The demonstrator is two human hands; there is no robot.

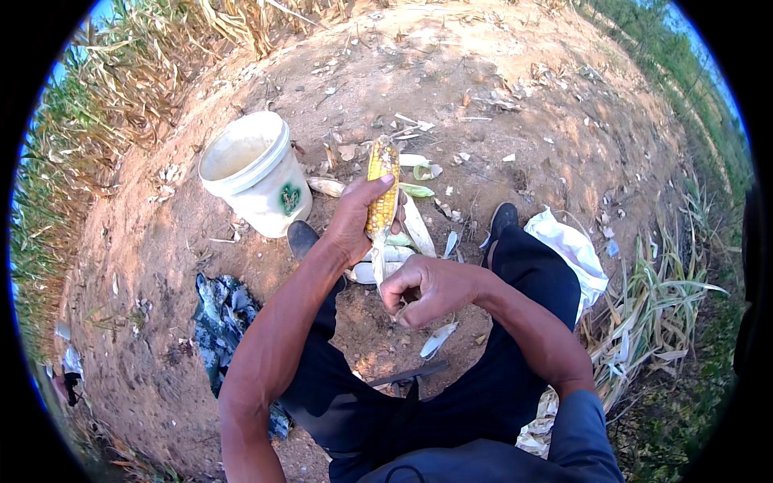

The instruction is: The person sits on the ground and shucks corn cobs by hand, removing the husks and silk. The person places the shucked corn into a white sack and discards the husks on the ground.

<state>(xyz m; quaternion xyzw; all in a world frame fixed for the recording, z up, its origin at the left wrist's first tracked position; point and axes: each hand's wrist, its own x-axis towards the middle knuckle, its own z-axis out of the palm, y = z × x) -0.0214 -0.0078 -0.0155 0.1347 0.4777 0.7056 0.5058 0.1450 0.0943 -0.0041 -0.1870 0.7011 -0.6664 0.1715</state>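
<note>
My left hand [356, 220] grips an ear of corn [382, 199] upright, its yellow kernels bare, with a pale, discoloured patch near the tip. A strip of husk [378, 262] hangs from the ear's base. My right hand [426, 290] is curled at the lower end of this husk, thumb and forefinger together; whether they pinch the husk is hard to tell. Beneath and behind the ear, several corn ears in pale husks [418, 228] lie on the soil between my feet, with loose green husk pieces [416, 190] beside them.
A white plastic bucket [256, 175] stands ahead on the left. Camouflage cloth [224, 320] lies by my left leg. On the right are a white sack [567, 247] and a heap of dry leaves [640, 320]. Corn stalks [121, 90] border the ground at upper left.
</note>
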